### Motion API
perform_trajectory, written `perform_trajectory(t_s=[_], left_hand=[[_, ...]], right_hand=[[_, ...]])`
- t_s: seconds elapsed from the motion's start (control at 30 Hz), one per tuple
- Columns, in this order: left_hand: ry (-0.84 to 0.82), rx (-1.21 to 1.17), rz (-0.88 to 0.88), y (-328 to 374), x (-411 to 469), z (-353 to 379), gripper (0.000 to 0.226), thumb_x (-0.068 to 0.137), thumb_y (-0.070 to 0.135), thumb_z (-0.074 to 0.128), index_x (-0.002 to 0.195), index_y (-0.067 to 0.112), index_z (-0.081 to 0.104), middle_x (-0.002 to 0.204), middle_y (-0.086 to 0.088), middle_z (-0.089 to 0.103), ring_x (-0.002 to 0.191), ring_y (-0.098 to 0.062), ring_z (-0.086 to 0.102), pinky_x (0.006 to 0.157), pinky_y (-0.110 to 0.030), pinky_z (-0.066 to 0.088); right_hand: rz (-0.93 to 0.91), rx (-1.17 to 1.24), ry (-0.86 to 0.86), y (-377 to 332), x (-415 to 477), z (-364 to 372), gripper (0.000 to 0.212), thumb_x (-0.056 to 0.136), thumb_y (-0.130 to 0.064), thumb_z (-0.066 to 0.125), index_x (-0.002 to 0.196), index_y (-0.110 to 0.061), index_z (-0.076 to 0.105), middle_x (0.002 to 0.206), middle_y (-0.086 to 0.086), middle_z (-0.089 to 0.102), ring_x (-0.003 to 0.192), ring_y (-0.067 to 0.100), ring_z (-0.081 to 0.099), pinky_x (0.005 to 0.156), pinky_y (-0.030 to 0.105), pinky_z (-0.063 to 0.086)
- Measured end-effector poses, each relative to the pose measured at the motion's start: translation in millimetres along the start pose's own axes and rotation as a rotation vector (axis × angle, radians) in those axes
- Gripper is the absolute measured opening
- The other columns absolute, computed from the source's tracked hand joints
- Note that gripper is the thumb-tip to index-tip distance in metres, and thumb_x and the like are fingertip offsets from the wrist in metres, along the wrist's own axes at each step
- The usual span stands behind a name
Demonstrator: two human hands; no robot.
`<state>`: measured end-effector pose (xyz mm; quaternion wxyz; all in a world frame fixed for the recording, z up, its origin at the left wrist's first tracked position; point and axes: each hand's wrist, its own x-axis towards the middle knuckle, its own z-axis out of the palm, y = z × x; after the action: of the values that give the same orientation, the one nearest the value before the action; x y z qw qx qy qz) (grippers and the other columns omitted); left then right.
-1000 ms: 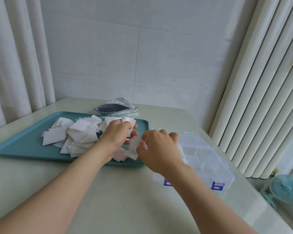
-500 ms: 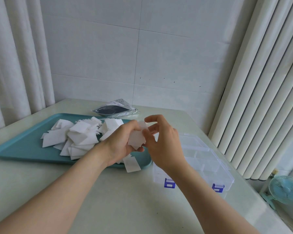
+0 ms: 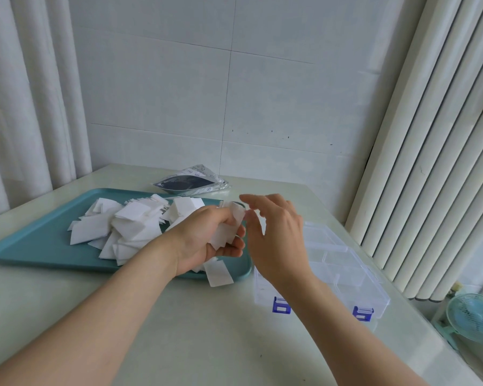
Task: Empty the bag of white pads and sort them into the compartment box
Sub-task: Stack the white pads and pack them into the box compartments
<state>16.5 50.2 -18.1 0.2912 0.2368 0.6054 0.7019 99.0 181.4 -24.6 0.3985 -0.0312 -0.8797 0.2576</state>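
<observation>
Your left grip (image 3: 207, 235) curls round a few pads (image 3: 229, 232) over the tray (image 3: 39, 246) holding the heap (image 3: 129, 227), your right grip (image 3: 276, 240) loose-fingered and seemingly empty beside them; they look light, thin and floppy, so pinch one corner for the box (image 3: 346, 274).

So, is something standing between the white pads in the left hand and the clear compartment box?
Only the person's own right hand: it hangs between the white square pads that the left hand grips and the clear plastic compartment box.
</observation>
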Motion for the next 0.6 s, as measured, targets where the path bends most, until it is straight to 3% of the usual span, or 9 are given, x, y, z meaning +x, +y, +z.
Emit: perform_trajectory(t_s=[0.07,0.2,0.3,0.4,0.5,0.6], left_hand=[[0.017,-0.016,-0.016,1,-1,0,0.031,0.096,0.01,0.047,0.115,0.005,0.071,0.092,-0.014,0.064,0.076,-0.024,0.062,0.067,-0.035,0.058],[-0.003,0.021,-0.02,2,-3,3,0.017,0.094,0.009,0.053,0.101,0.009,0.069,0.087,-0.011,0.064,0.071,-0.023,0.063,0.062,-0.03,0.051],[-0.012,0.058,0.01,1,-2,4,0.015,0.095,0.006,0.056,0.094,0.009,0.071,0.085,-0.01,0.068,0.076,-0.023,0.066,0.067,-0.031,0.05],[-0.01,0.091,0.034,0,-2,3,0.025,0.092,0.01,0.064,0.114,-0.001,0.07,0.099,-0.016,0.068,0.088,-0.029,0.067,0.08,-0.041,0.051],[-0.027,0.108,0.036,1,-4,3,0.027,0.097,0.011,0.063,0.119,-0.003,0.067,0.102,-0.017,0.068,0.089,-0.029,0.067,0.074,-0.037,0.053],[-0.078,0.114,0.054,1,-8,4,0.013,0.099,0.007,0.061,0.103,0.004,0.073,0.087,-0.008,0.069,0.078,-0.019,0.067,0.062,-0.028,0.054]], right_hand=[[-0.046,0.007,-0.049,-6,-3,-5,0.052,0.086,-0.028,0.061,0.137,-0.037,0.058,0.122,-0.016,0.055,0.114,0.008,0.048,0.098,0.03,0.032],[-0.16,-0.164,-0.179,-12,-7,-6,0.088,0.066,-0.059,0.065,0.148,-0.038,0.045,0.144,-0.017,0.047,0.129,0.008,0.042,0.108,0.037,0.027],[-0.163,-0.203,-0.202,-8,-6,-2,0.084,0.069,-0.053,0.074,0.147,-0.033,0.049,0.138,-0.018,0.056,0.13,0.011,0.044,0.108,0.037,0.025],[-0.152,-0.184,-0.189,-5,-4,-4,0.078,0.074,-0.041,0.076,0.146,-0.032,0.05,0.128,-0.019,0.062,0.126,0.01,0.048,0.107,0.032,0.026],[-0.137,-0.182,-0.218,-3,-4,-3,0.085,0.073,-0.046,0.079,0.15,-0.031,0.045,0.133,-0.018,0.059,0.126,0.01,0.047,0.107,0.031,0.026],[-0.154,-0.193,-0.221,-2,-5,-1,0.084,0.072,-0.055,0.081,0.147,-0.031,0.048,0.131,-0.018,0.061,0.123,0.013,0.05,0.104,0.034,0.032]])
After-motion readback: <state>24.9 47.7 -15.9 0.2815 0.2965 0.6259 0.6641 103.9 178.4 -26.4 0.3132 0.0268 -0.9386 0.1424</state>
